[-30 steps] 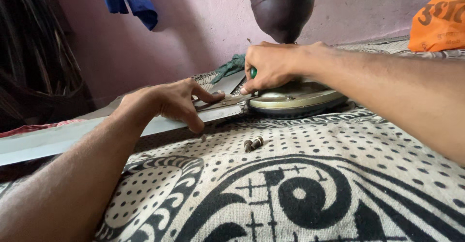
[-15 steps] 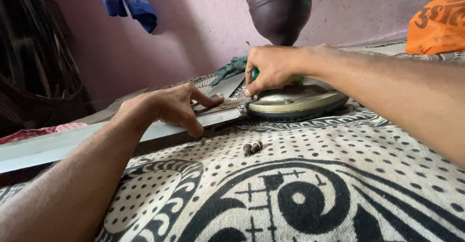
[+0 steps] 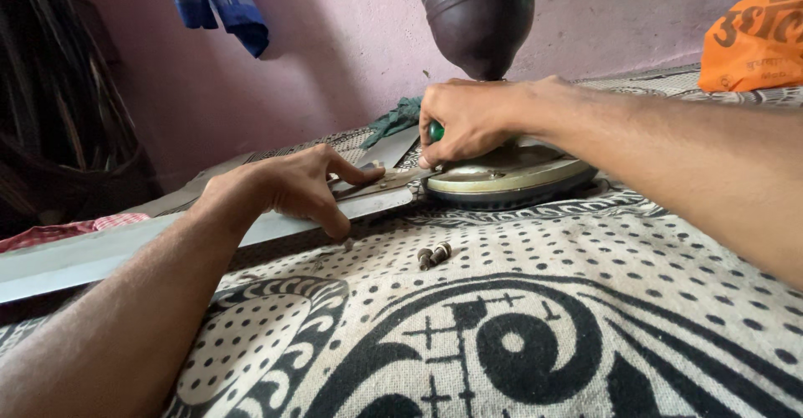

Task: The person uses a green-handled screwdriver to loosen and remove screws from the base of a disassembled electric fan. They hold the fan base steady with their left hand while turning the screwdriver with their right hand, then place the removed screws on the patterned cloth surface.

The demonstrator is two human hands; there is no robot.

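Fingers [image 3: 330, 209] of the left hand [image 3: 284, 188] lie spread and pressed flat on the long grey fan blade [image 3: 125, 246], thumb stretched toward the blade's metal bracket [image 3: 381, 182]; nothing is enclosed, only held down. Fingers [image 3: 435, 146] of the right hand [image 3: 468, 121] are curled tight round a green-handled screwdriver [image 3: 436, 131], of which only a bit of handle shows; its tip is hidden behind the hand. That hand sits at the near-left rim of the round fan motor housing [image 3: 510, 179], where the bracket meets it.

Blade runs from the housing leftward and out of view at the left edge, resting on the patterned black-and-white bedsheet [image 3: 502, 334]. A dark cup-shaped canopy [image 3: 481, 16] stands upright just behind the right hand, above the housing. Two small screws [image 3: 433, 256] lie loose on the sheet, in front of the blade, between the two forearms, apart from both hands.

Behind the housing: a second blade [image 3: 389, 148] and a crumpled green cloth [image 3: 393, 119]. Orange bag [image 3: 753, 37] at far right, well apart. Blue garment [image 3: 217, 4] hangs on the pink wall [image 3: 335, 41]. Red checked cloth [image 3: 58, 232] at far left, behind the blade.

Open sheet lies in the foreground, right of the left forearm; the canopy and wall close off the back.
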